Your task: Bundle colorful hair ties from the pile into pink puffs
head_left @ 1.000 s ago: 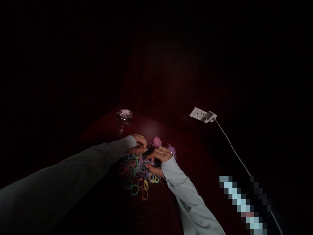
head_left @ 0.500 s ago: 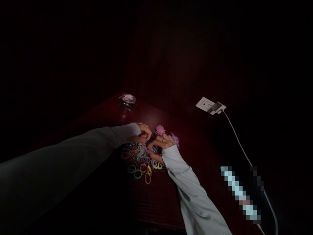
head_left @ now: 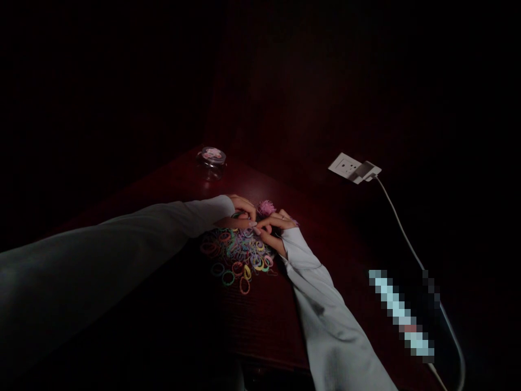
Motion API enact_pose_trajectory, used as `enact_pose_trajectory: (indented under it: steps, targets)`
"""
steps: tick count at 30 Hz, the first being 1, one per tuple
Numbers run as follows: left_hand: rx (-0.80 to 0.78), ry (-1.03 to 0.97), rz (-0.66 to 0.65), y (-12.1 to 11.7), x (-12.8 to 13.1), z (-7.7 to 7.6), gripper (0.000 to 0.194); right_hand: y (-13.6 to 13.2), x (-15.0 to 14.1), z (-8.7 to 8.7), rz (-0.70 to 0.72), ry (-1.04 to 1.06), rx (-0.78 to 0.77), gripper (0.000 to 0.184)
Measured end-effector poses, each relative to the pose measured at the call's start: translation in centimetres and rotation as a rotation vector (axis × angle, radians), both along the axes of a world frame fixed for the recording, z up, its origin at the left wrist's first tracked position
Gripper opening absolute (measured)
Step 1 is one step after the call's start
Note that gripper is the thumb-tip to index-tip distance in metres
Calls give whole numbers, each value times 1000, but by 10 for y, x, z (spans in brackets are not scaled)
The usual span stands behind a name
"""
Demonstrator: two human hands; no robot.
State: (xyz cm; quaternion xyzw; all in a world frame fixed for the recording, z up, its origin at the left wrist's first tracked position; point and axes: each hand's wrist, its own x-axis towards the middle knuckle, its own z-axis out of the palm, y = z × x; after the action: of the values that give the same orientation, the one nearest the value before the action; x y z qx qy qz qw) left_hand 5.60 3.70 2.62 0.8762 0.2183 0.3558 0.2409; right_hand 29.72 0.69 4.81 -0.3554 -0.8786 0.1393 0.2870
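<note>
A heap of coloured hair ties and thin elastic bands (head_left: pixel 240 247) lies on the dark red table. Over its far side, my left hand (head_left: pixel 241 210) is closed in a pinch, thumb pointing right. My right hand (head_left: pixel 274 225) pinches too, its thumb and forefinger meeting the left fingertips. Whatever sits between the fingers is too small and dim to make out. Just beyond the hands is a pink bundle of small bands (head_left: pixel 267 207). A purple bundle (head_left: pixel 295 222) is mostly hidden behind my right hand. Several larger rings, such as an orange hair tie (head_left: pixel 244 285), lie at the heap's near edge.
A clear jar (head_left: pixel 212 164) with a patterned lid stands at the table's far corner. To the right, a charger (head_left: pixel 366 171) is plugged into a wall socket (head_left: pixel 345 166), its white cable (head_left: pixel 401 239) running down past a pixelated bright object (head_left: pixel 401 312). The surroundings are very dark.
My hands have lifted off the heap's middle and shifted slightly right, their fingertips now together. More of the bands show beneath them. The whole view has shifted a little.
</note>
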Motion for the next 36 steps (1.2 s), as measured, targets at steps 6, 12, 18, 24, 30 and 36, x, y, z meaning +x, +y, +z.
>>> enact_pose_trajectory:
  steps: [6, 12, 18, 24, 30, 36]
  targets:
    - [44, -38, 28, 2, 5, -2, 38, 5, 4, -2, -46, 66, -41, 33]
    - [14, -54, 55, -1, 6, -1, 38, 0, 5, 6, -68, 34, -45, 30]
    - [-15, -4, 67, -7, 4, 11, 38, 5, 10, 6, -98, 70, -1, 27]
    - [2, -52, 125, -6, 5, 8, 38, 25, 42, 6, -353, 51, 113, 30]
    - [19, -54, 118, 3, 8, -2, 47, 47, 64, -10, -490, -36, 156, 31]
    - [43, -41, 115, 7, 7, -4, 60, 45, 64, -8, -446, 34, 61, 31]
